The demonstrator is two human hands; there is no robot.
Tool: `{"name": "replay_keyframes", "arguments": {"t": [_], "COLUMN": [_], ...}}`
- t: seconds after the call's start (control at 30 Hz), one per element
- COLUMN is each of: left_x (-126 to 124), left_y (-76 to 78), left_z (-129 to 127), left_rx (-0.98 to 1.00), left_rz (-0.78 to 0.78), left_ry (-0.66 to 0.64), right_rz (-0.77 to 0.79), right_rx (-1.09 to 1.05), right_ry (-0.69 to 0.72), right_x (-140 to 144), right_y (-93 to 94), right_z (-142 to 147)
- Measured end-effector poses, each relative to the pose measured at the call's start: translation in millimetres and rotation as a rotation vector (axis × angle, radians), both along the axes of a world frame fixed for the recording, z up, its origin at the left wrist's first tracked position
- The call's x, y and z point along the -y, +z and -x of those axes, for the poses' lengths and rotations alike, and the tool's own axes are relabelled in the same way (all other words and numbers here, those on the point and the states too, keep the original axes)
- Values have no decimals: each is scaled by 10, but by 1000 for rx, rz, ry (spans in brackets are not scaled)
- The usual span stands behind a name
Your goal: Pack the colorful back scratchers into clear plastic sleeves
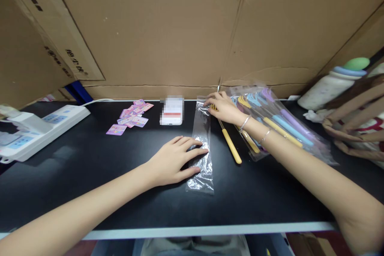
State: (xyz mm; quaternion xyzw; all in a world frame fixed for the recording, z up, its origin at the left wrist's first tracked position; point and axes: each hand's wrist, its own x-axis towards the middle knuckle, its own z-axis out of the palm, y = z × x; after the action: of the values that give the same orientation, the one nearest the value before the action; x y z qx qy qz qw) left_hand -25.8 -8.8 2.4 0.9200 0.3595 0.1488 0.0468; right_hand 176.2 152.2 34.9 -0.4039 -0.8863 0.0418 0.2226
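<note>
A narrow clear plastic bag (pixel 201 128) lies lengthwise on the black table. My left hand (pixel 180 160) rests across its lower half, palm down with the fingers spread. At the bag's far end is my right hand (pixel 223 107), its fingers apart and bent downward, touching or just over the bag's edge. Beside the bag lies a yellow-handled whisk (pixel 231 146); my right hand partly covers its yellow looped head. Under and beyond my right forearm, a larger clear bag (pixel 322 150) holds several similar whisks with yellow, blue and purple handles (pixel 292 126).
A phone (pixel 171 118) with a blurred screen lies near the back, beside several pink and purple cards (pixel 132 116). At left is a white power strip (pixel 57 124) with a plug. A white bottle (pixel 328 88) and a brown bag (pixel 354 116) stand right. Cardboard (pixel 168 28) walls the back.
</note>
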Motion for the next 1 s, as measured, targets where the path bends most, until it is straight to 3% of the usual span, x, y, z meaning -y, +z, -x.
{"name": "replay_keyframes", "arguments": {"t": [0.13, 0.27, 0.43, 0.73, 1.0], "left_x": [2, 7, 10, 9, 1], "left_y": [-13, -17, -20, -32, -54], "left_z": [-1, -4, -15, -20, -20], "left_rx": [-7, -20, -28, -12, 4], "left_rz": [-1, -3, -1, -25, -42], "left_ry": [25, 47, 54, 59, 112], "right_rz": [-317, -432, -442, -251, -112], "right_rx": [261, 317, 307, 295, 300], "right_ry": [67, 189, 291, 519, 532], "right_x": [424, 873, 1233, 1426, 1535], "right_y": [47, 20, -24, -62, -127], "right_z": [-72, -131, -186, -194, -180]}}
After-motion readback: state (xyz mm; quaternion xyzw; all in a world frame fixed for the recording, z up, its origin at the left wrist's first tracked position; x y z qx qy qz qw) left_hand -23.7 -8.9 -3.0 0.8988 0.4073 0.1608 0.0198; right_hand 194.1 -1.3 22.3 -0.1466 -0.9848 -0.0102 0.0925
